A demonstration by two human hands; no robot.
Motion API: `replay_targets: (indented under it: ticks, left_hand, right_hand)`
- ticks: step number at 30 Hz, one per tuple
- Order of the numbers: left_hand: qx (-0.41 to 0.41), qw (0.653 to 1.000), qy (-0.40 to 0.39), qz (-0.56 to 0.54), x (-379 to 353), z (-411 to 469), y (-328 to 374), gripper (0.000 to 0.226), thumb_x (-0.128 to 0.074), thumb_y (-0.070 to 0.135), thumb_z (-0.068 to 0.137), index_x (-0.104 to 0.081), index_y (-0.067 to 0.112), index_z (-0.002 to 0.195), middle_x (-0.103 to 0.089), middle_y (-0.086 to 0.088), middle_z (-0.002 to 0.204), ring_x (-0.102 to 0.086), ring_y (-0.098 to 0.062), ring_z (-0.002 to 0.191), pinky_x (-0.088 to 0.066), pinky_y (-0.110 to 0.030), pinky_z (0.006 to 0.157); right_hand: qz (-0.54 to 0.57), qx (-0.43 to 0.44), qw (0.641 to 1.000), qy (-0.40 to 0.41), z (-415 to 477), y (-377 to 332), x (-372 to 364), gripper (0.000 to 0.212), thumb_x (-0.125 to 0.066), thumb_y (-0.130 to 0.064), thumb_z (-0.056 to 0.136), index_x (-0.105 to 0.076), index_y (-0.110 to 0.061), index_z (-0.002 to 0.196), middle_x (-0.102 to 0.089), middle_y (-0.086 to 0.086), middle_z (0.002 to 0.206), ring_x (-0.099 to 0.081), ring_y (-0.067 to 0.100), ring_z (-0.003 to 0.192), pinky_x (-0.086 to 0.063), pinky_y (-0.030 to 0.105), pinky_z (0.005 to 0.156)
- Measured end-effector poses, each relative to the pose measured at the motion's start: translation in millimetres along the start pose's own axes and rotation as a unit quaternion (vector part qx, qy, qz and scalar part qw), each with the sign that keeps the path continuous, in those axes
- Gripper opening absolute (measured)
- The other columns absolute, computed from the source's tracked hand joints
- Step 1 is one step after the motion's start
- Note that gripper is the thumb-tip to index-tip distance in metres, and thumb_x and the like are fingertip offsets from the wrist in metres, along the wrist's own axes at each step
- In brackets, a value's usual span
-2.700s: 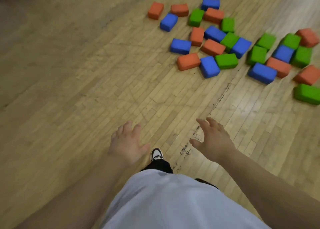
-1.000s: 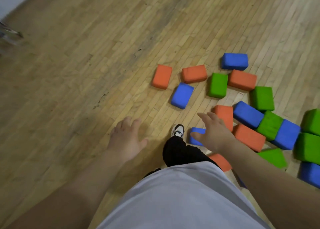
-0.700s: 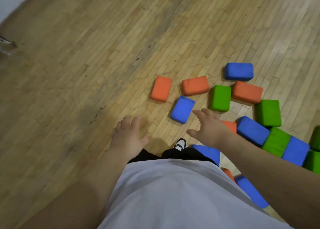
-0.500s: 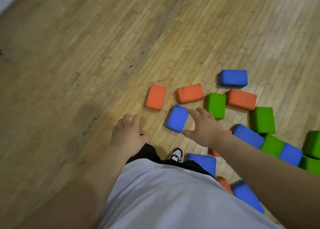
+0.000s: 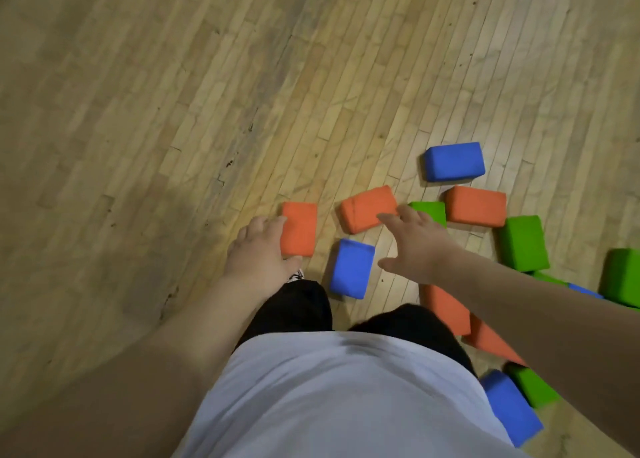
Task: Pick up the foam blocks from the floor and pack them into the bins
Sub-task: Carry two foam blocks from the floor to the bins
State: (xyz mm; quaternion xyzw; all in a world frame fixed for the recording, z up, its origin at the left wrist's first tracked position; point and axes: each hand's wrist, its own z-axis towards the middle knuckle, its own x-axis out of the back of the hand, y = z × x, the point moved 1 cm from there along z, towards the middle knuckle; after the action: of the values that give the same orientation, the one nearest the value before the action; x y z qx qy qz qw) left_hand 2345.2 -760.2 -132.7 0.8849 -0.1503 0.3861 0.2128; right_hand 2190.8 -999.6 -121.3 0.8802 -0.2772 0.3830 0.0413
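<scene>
Foam blocks in orange, blue and green lie scattered on the wooden floor. My left hand hangs open at the left edge of an upright-lying orange block; contact is unclear. My right hand is spread open above the floor, its fingertips over the lower right corner of a second orange block. A blue block lies between my two hands. No bin is in view.
Further blocks lie to the right: a blue one, an orange one, green ones and more beside my right leg. My legs and one shoe stand just below the blue block.
I have stepped closer and bent toward the blocks. Both hands have reached forward: the left to the side of the orange block, the right over the second orange block.
</scene>
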Motion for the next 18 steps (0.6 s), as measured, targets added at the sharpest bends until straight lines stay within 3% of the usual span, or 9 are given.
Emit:
replay_targets:
  ticks: [6,11,15,17,18]
  left_hand:
    - [0.009,0.998,-0.036,0.05,-17.4,114.3,-21.9,0.087,-0.067,0.057,0.087,-0.022,0.035,0.157,-0.027,-0.008,0.158,-0.036,-0.036,0.14,-0.038,-0.051,0.108]
    - [0.027,0.995,-0.066,0.075,-148.5,268.8,-62.6,0.097,-0.072,0.06,0.083,-0.016,0.034,0.159,-0.022,-0.014,0.158,-0.032,-0.039,0.142,-0.036,-0.053,0.113]
    - [0.016,0.986,-0.097,0.136,-257.8,406.6,-81.5,0.105,-0.071,0.066,0.081,-0.008,0.036,0.16,-0.018,-0.016,0.16,-0.027,-0.039,0.144,-0.032,-0.053,0.114]
    - [0.006,0.979,-0.123,0.165,-320.1,453.1,-92.4,0.1,-0.073,0.063,0.08,-0.016,0.036,0.157,-0.034,-0.014,0.153,-0.041,-0.036,0.134,-0.041,-0.05,0.104]
    - [0.0,0.978,-0.147,0.148,-352.4,463.3,-97.3,0.083,-0.072,0.054,0.085,-0.028,0.034,0.152,-0.05,-0.011,0.14,-0.054,-0.031,0.116,-0.05,-0.042,0.089]
  right_hand:
    - [-0.092,0.055,0.992,-0.067,136.4,4.9,-3.9,0.099,-0.07,-0.058,0.077,-0.018,-0.034,0.157,-0.022,0.008,0.163,-0.028,0.036,0.146,-0.034,0.051,0.115]
    - [-0.156,0.118,0.976,-0.093,329.6,34.4,-98.5,0.104,-0.074,-0.056,0.076,-0.014,-0.034,0.158,-0.021,0.009,0.162,-0.03,0.035,0.144,-0.035,0.05,0.112]
    - [-0.215,0.111,0.966,-0.086,488.1,75.6,-190.7,0.118,-0.077,-0.064,0.074,0.001,-0.037,0.159,-0.009,0.012,0.166,-0.018,0.041,0.151,-0.029,0.055,0.118]
    - [-0.224,0.084,0.968,-0.079,548.8,92.4,-233.1,0.131,-0.079,-0.071,0.065,0.008,-0.043,0.157,0.003,0.011,0.168,-0.01,0.044,0.152,-0.025,0.06,0.119]
    - [-0.227,0.067,0.969,-0.075,570.4,98.9,-252.8,0.135,-0.081,-0.074,0.06,0.01,-0.046,0.156,0.011,0.011,0.168,-0.005,0.047,0.152,-0.022,0.063,0.119]
